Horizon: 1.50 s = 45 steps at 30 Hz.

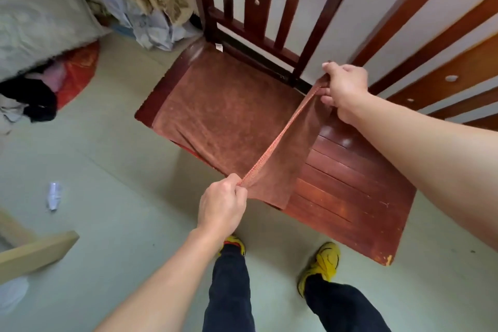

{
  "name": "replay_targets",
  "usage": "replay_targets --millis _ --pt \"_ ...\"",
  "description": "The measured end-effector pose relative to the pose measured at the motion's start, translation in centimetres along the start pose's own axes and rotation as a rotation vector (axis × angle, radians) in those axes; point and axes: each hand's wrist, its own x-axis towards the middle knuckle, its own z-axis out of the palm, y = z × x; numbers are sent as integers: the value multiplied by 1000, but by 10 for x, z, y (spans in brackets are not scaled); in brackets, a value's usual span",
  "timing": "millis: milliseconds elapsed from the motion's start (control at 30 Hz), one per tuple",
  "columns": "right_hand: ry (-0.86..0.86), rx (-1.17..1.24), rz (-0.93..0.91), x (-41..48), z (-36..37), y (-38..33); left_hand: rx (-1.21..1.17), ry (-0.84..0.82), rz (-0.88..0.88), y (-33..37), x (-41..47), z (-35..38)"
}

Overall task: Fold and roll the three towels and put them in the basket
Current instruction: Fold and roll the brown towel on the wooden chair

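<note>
A brown towel (229, 116) lies spread over the left part of a red-brown wooden bench seat (350, 191). My left hand (222, 207) pinches the towel's near corner at the seat's front edge. My right hand (343, 89) pinches the far corner by the bench's backrest. The hemmed edge is stretched taut between the two hands and lifted off the seat. A white label shows at the towel's far left corner. No basket and no other towel is in view.
The bench's slatted backrest (269, 8) stands behind the seat. A pile of bedding and clothes (40, 35) lies at the left, with a red bag (78, 73). Crumpled paper (55, 195) sits on the floor, a pale wooden piece (35, 250) at lower left. My yellow shoes stand before the bench.
</note>
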Motion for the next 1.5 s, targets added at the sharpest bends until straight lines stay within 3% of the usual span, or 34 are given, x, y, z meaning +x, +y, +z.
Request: replay_targets --millis 167,333,600,767,1100,1300,1500 --pt "90 -11 -6 -7 54 -22 -155 17 5 -40 29 -46" --pt "115 -21 -48 -8 101 -44 -273 53 -114 -72 62 -82" --pt "-82 -132 -68 18 184 -62 -323 66 -302 -117 120 -105" --pt "-179 -226 -40 45 242 -59 -295 64 -437 -146 154 -106" --pt "-317 -431 2 133 334 -23 -117 138 -496 -192 243 -68" --pt "-451 -498 -20 155 354 -14 -26 211 -537 -199 254 -50" --pt "-467 -498 -103 163 364 -22 -23 217 -536 -201 257 -56"
